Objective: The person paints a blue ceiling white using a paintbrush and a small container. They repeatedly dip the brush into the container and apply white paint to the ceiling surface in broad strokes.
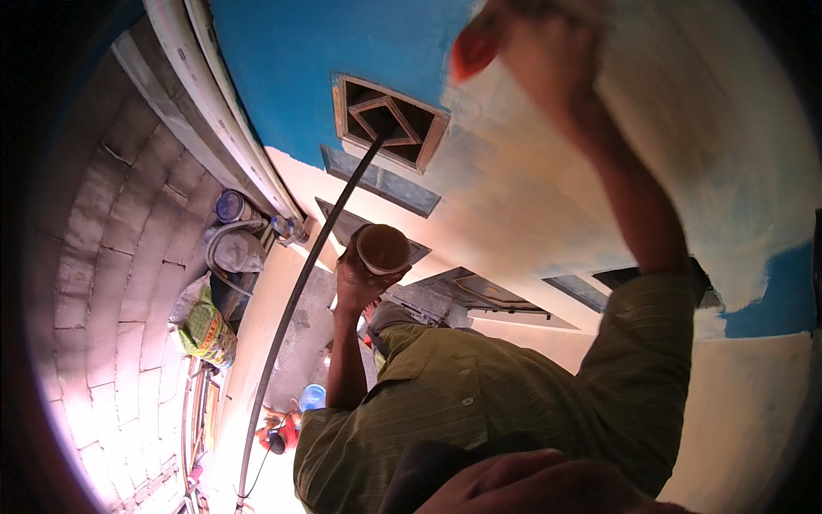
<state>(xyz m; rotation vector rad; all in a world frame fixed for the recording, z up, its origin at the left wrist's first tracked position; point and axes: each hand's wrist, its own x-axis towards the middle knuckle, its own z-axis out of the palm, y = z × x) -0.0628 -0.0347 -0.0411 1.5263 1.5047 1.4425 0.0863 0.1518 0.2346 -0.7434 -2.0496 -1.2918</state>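
My left hand is wrapped round a small round pot, held out in front of my chest. Its rim is pale and its inside looks brown. High at the upper right, my right hand is raised against the wall and blurred by motion. A red, flat-looking tool sticks out from its fingers; its exact kind is too smeared to make out. Around it the wall carries a streaky beige coat that borders on bright blue paint.
A square wooden-framed opening has a long dark pole or pipe running down from it. White pipes line a block wall at left. Far below are a sack, a blue bucket and a person in red.
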